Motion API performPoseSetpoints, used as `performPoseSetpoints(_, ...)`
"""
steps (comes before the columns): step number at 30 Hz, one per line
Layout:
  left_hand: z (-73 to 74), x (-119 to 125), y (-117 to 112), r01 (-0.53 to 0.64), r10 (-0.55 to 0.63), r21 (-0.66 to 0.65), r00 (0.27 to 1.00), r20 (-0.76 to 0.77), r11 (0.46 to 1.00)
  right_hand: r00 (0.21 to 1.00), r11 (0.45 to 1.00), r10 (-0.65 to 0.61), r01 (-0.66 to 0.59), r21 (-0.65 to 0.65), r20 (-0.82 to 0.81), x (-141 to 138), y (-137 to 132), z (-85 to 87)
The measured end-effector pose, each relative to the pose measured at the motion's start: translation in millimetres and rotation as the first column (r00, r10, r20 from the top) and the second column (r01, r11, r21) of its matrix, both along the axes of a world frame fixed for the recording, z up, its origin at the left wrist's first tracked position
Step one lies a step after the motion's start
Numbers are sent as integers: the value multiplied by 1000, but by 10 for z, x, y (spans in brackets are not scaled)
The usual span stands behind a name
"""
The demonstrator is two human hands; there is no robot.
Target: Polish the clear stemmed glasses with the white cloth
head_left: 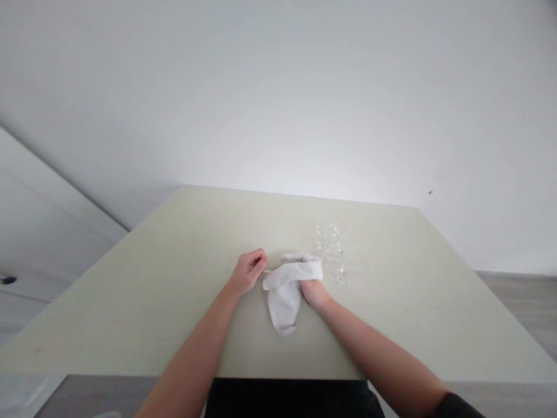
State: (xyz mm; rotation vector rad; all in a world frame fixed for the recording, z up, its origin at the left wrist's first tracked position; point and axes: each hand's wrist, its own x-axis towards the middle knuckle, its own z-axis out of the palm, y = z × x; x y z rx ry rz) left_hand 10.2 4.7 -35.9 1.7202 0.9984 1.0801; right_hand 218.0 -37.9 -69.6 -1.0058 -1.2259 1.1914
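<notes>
A white cloth [285, 305] hangs in folds over the front middle of the table, its upper part bunched and its lower end drooping toward me. My right hand [314, 292] is at the cloth's right side; its fingers are hidden in the folds, closed round the fabric. Just left of the cloth, my left hand [251, 270] is closed in a pinch. A thin pale strip [268, 270] runs between its fingertips and the cloth; I cannot make out what it is.
Beyond and to the right of the cloth lies a cluster of clear, shiny, see-through pieces [333, 247], too faint to name. They rest on the pale table [174, 302]. A white wall [282, 104] stands behind its far edge.
</notes>
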Motion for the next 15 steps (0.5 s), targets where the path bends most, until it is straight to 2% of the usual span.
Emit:
performPoseSetpoints(3, -26, -5, -19, -73, 77, -84, 996, 45, 994, 999, 999, 41, -41, -2, 22, -40, 40, 16)
performPoseSetpoints(7, -28, -39, 26, -159, 179, -162, 976, 121, 974, 984, 986, 164, -165, -1, 64, -103, 123, -9)
performPoseSetpoints(11, -34, -50, 79, -225, 255, -173, 950, 180, 959, 986, 991, 131, -131, -11, 106, -147, 194, -71)
performPoseSetpoints(15, -52, -7, 112, -199, 244, -185, 933, 266, 962, 981, 990, 143, -141, -20, 131, -105, 225, -126)
